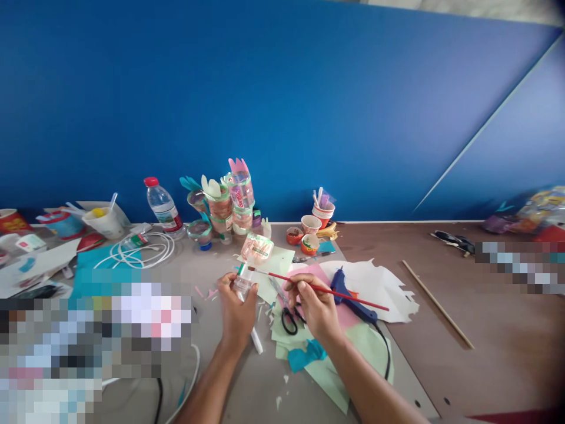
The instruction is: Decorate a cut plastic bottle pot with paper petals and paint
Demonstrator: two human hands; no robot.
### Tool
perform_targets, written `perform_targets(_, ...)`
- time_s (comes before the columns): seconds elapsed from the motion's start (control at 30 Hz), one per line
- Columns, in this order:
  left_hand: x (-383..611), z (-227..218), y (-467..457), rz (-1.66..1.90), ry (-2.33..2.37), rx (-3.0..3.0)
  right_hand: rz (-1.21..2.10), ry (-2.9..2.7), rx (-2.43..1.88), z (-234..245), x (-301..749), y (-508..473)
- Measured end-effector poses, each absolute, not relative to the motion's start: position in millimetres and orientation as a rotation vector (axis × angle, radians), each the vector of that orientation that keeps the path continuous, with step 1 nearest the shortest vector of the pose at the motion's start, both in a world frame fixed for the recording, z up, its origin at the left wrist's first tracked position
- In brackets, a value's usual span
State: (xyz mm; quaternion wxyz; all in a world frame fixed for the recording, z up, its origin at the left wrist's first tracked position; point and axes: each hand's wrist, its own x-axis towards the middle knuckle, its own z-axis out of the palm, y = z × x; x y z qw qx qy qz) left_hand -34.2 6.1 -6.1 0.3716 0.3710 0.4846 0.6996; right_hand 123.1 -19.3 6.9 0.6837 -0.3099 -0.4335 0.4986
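My left hand is closed around a small clear plastic bottle piece, held upright just above the table. My right hand pinches a thin red paintbrush. The brush tip points left and reaches the top of the bottle piece. Black scissors lie between my two hands. Under my right hand, pale green and pink paper sheets cover the table.
A blue glue gun lies right of my right hand on white paper. Decorated bottle pieces, a water bottle, small paint cups and a white cable stand at the back. A wooden stick lies at the right.
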Motion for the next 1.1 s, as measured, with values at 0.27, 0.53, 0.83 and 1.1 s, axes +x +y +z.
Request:
perform_targets(0.27, -33.8, -9.7, 4.7, 1.774, 1.368, 1.230, 1.098, -0.974, -0.719, 4.3, 120.8, -16.9)
perform_targets(0.53, -38.5, -6.2, 5.8, 1.807, 1.329, 1.008, 1.098, -0.904, -0.750, 5.8, 121.2, -15.6)
perform_targets(0.83, -37.9, 7.5, 9.1, 1.586, 0.929, 0.671, 1.130, -0.822, -0.802, 5.7, 123.3, -10.9)
perform_targets(1.1, -45.2, 7.3, 9.2, 1.414, 0.606, 0.513, 1.167, -0.681, -0.820, 8.5, 129.1, -8.6)
